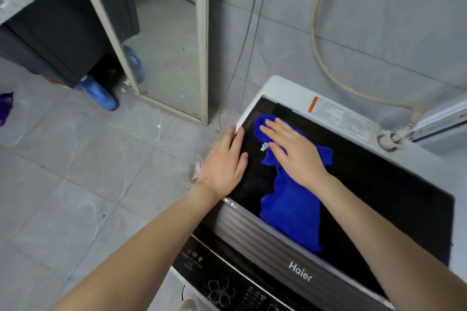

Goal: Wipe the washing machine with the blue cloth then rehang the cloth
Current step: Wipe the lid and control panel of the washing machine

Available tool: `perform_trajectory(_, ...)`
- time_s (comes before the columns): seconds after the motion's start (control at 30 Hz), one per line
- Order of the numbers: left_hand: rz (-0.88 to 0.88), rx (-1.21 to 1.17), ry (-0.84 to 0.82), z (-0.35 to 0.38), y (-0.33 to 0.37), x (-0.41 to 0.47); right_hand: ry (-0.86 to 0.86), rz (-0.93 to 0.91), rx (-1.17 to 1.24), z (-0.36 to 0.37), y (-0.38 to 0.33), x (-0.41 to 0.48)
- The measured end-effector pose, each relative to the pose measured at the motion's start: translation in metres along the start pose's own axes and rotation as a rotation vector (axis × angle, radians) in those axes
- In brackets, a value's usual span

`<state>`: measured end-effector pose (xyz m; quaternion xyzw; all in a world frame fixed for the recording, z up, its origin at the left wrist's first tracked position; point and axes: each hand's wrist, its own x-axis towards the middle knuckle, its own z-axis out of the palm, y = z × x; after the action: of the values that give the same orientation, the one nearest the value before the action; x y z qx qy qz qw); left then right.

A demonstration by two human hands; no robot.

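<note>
Blue cloth [290,209] lies spread in a crumpled strip across the black glass lid [391,197] of the washing machine [278,88], right of centre in the frame. It runs from near the lid's far left corner down to the ribbed silver band along the lid's near edge. A small white tag shows on the cloth beside the thumb of the right hand [293,151].

That hand lies flat on the upper part of the cloth, fingers straight and slightly apart, pressing it against the lid without gripping it. The left hand [225,161] rests flat on the lid's left edge, just beside the cloth but not touching it. Its fingers are straight and hold nothing.

Below the lid, at the bottom of the frame, sits the dark control panel [227,283], with the Haier logo [300,271] on the band above it. An orange and white warning sticker [341,116] is on the white rear deck.

A pale hose [318,40] curves down the grey tiled wall at the upper right to a fitting behind the machine. At the upper centre a framed mirror [164,33] leans against the wall, with a blue plastic jug [98,94] on the grey tiled floor [75,171] beside it.
</note>
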<state>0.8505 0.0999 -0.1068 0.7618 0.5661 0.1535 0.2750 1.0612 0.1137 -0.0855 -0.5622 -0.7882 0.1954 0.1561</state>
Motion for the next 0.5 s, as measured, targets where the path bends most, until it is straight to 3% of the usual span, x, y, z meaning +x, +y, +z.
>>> perform_trajectory(0.1, 0.008, 0.041, 0.006, 0.002, 0.01, 0.039, 0.09, 0.15, -0.009, -0.014, 0.026, 0.039)
perform_trajectory(0.33, -0.015, 0.035, 0.022, 0.002, 0.013, 0.042, 0.121, 0.213, -0.048, -0.015, 0.032, 0.105)
perform_trajectory(0.5, -0.014, 0.042, 0.003, 0.0, 0.01, 0.039, 0.135, 0.211, 0.016, -0.029, 0.056, 0.073)
